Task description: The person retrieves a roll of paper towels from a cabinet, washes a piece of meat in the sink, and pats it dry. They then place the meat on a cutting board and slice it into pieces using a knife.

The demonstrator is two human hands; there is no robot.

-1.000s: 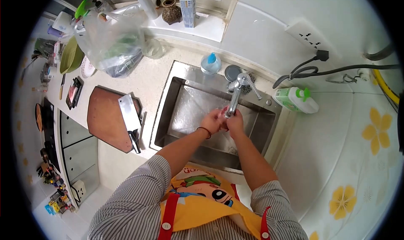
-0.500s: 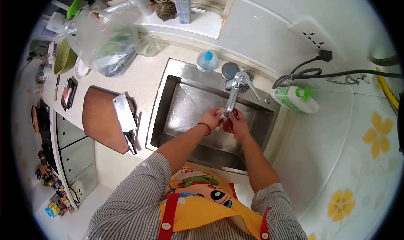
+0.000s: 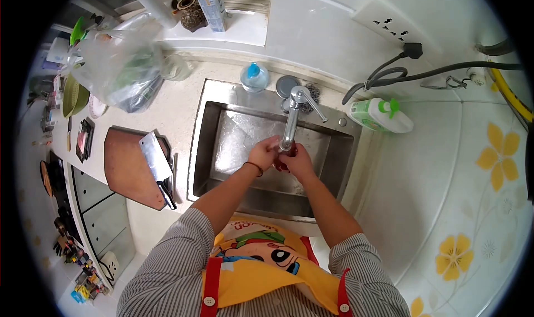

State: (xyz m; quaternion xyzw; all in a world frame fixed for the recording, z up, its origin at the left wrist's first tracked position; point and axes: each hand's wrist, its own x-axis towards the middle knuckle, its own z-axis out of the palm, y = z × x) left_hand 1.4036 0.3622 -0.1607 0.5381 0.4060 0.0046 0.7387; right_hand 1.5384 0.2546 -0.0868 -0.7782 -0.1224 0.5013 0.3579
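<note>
Your left grip (image 3: 263, 152) and right grip (image 3: 297, 160), both bare hands, are close together just below the tap (image 3: 290, 129), over the steel sink (image 3: 236, 136). Your right grip has its fingers curled onto a small dark red piece (image 3: 280, 164); your left grip meets it from the other side, fingertips hidden, so whether it holds or only steadies cannot be told. The dark red piece sits between them, mostly covered. Judging by its look, it should be light, soft and slippery when wet, likelier to slide than break. Take it across its middle, supported from below, rather than pinching an edge. Leftward, a cleaver (image 3: 156, 157) lies on a cutting board (image 3: 128, 164) on the desk (image 3: 183, 100).
</note>
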